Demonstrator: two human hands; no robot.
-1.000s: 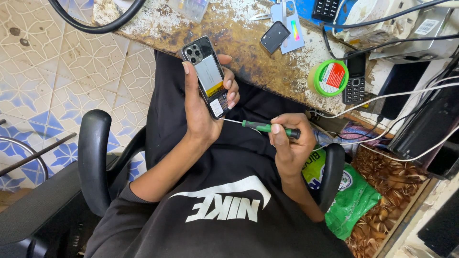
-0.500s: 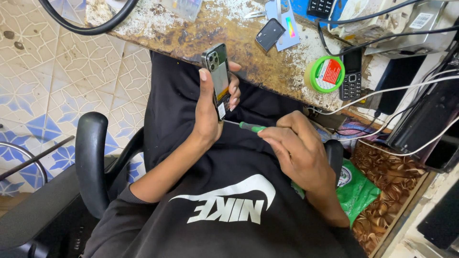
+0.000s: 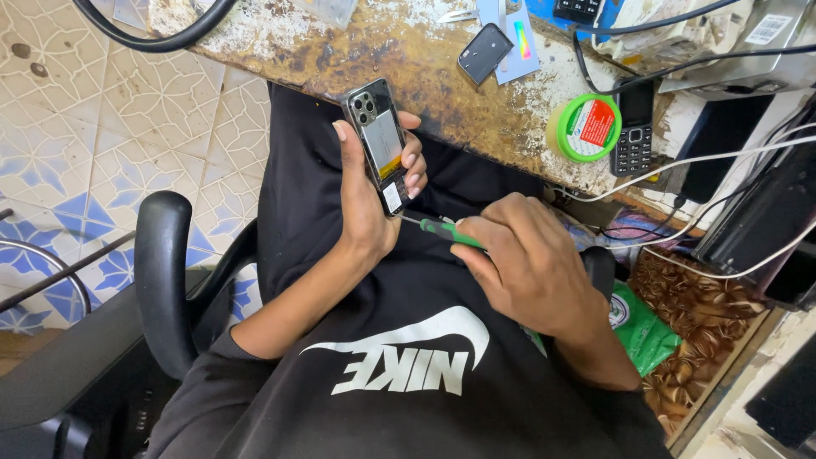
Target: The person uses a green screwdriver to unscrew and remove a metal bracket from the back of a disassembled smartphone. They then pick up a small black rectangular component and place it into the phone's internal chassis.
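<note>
My left hand point(image 3: 367, 194) grips an opened smartphone point(image 3: 381, 140) upright over my lap, its bare inside and yellow-marked battery facing right, camera cluster at the top. My right hand point(image 3: 525, 265) is closed around a green-handled screwdriver point(image 3: 449, 230). The thin metal tip points left and meets the phone's lower end near my left palm. Both hands hover just in front of the worn workbench edge point(image 3: 425, 76).
On the bench lie a dark phone back point(image 3: 484, 53), a green tape roll point(image 3: 585, 127), a black keypad phone point(image 3: 633, 126) and several cables. A black chair armrest point(image 3: 163, 272) is at my left. A green bag point(image 3: 639, 327) sits at my right.
My left hand has turned the phone more edge-on and kept it raised. My right hand has rolled over the screwdriver, knuckles up, with the tip staying at the phone's lower end.
</note>
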